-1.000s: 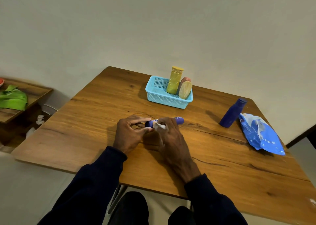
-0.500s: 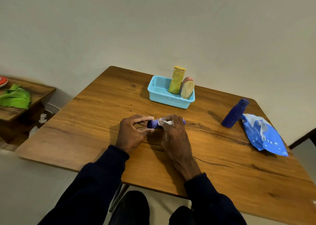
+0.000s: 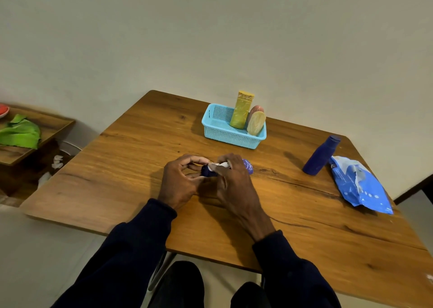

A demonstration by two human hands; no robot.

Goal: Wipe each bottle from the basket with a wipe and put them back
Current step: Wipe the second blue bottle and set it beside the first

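Location: domestic room, household setting.
A wooden bench (image 3: 131, 158) stands against a bare painted wall (image 3: 210, 38). Beyond the right grip (image 3: 234, 181) sits a blue plastic basket (image 3: 225, 137) of toiletry bottles (image 3: 241, 113); far right of that grip lies a wipes pack (image 3: 358, 186). Well left of the left grip (image 3: 178, 183), a low wooden shelf (image 3: 54, 125) carries a crumpled green cloth (image 3: 21, 134).

We have the basket (image 3: 230, 138) at the back of the table (image 3: 131, 167), with bottles (image 3: 241, 112) standing in its right half. Before it, the lying bottle (image 3: 247, 166) sits between our left hand (image 3: 179, 181) and right hand (image 3: 234, 183), a wipe (image 3: 219, 165) on it. Far right, the standing bottle (image 3: 319, 158) is just left of the pack (image 3: 360, 188).
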